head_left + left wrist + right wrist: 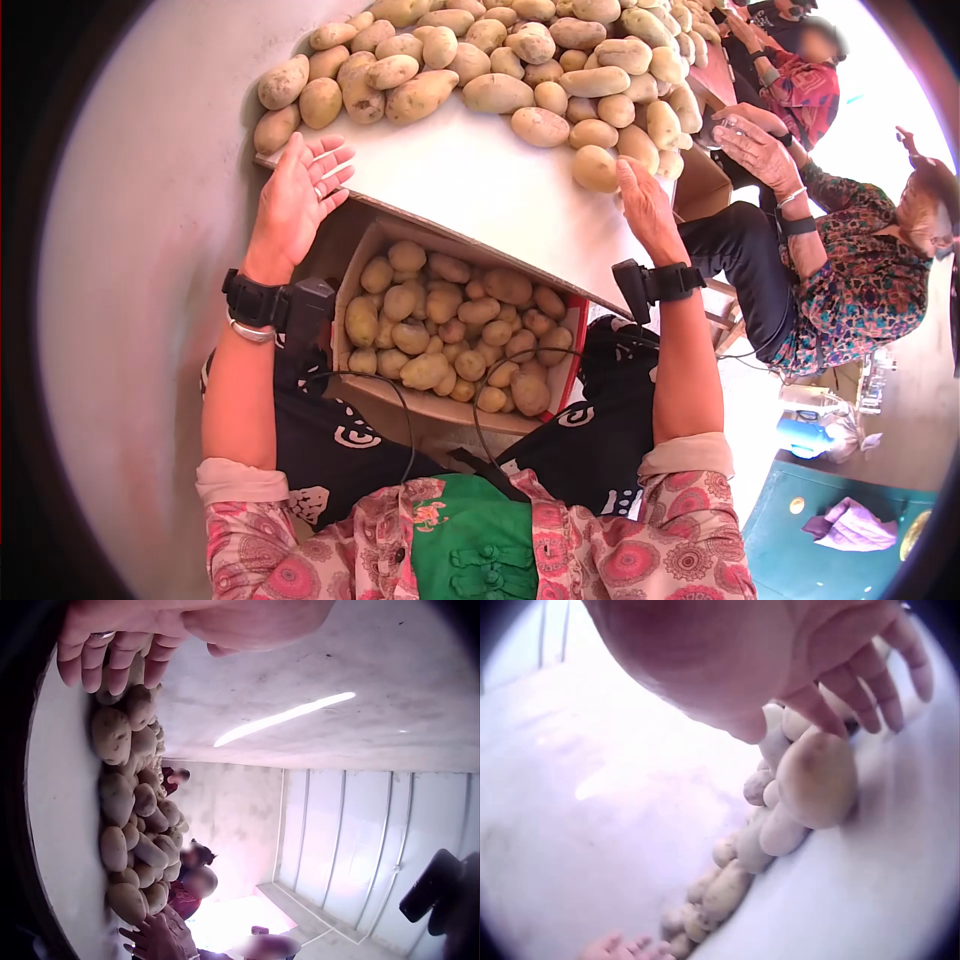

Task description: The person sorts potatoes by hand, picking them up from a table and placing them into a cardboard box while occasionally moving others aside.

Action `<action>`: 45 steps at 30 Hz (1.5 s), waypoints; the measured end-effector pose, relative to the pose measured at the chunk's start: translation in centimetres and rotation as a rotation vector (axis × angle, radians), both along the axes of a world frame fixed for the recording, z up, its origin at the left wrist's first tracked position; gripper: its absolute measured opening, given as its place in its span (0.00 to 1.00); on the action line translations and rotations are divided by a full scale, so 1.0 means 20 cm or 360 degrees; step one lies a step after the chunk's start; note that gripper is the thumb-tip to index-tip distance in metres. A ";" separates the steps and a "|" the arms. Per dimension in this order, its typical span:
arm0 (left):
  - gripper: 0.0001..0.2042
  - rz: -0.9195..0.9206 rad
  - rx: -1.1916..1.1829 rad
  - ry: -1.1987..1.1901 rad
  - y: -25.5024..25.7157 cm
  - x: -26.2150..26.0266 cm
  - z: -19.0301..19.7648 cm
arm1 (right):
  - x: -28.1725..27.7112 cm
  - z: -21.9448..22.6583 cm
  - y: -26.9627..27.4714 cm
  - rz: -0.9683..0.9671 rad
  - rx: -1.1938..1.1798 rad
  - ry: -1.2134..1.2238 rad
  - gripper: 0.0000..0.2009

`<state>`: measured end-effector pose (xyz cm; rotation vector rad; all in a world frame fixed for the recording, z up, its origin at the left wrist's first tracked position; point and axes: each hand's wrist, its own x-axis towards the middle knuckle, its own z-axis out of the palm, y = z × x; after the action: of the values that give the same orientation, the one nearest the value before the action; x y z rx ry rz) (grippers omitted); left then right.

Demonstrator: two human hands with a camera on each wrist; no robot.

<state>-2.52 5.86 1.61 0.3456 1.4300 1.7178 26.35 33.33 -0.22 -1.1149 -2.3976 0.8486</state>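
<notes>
A heap of potatoes (540, 60) covers the far part of a white tabletop (430, 175). The left hand (296, 200), palm turned up with fingers extended, is over the table's left corner, just short of the nearest potatoes, and holds nothing. In the left wrist view its fingers (120, 656) spread beside the heap (139, 817). At the heap's right front edge is the right hand (650, 210), next to a round yellowish potato (596, 169). The right wrist view shows that hand's relaxed fingers (862, 679) close above a potato (817, 780); contact is unclear.
Below the table edge, a cardboard box (375, 245) full of potatoes stands between the knees. At the right sits another person (860, 260) in a patterned shirt, hands near the table. A pale wall (150, 250) runs along the left; a teal surface (830, 535) is at lower right.
</notes>
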 end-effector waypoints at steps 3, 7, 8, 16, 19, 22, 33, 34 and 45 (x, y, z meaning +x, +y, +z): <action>0.25 0.0003 -0.0003 0.0020 -0.01 -0.01 0.01 | -0.06 -0.03 -0.02 -0.0010 -0.0083 0.0164 0.27; 0.25 -0.0008 -0.0002 0.0008 0.00 -0.02 0.00 | -0.12 0.04 -0.08 0.0289 0.0032 0.0151 0.26; 0.25 -0.0009 -0.0002 0.0013 0.00 -0.01 0.00 | -0.14 0.04 -0.11 0.0293 0.0173 0.0205 0.23; 0.25 -0.0068 0.0069 -0.0007 -0.03 -0.02 0.02 | -0.26 0.06 -0.25 0.0517 0.0241 0.0549 0.18; 0.25 -0.0087 0.0097 -0.0007 -0.04 -0.03 0.02 | -0.27 0.01 -0.22 0.0470 0.0384 0.0339 0.20; 0.25 -0.0069 0.0091 -0.0020 -0.04 -0.03 0.02 | -0.24 0.03 -0.22 0.0360 0.0334 0.0187 0.22; 0.25 -0.0048 0.0108 -0.0002 -0.07 -0.04 0.01 | -0.01 0.00 0.03 -0.0106 0.0381 0.0019 0.19; 0.25 -0.0011 0.0095 -0.0009 -0.06 -0.03 0.01 | 0.00 -0.01 0.05 -0.0124 0.0397 0.0031 0.19; 0.26 -0.0077 0.0085 0.0004 -0.01 0.00 0.01 | -0.16 -0.06 -0.10 0.0230 0.0138 0.0275 0.15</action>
<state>-2.56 5.60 1.81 0.4084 1.3686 1.7194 23.13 31.27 -1.42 -0.8098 -2.3671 0.8411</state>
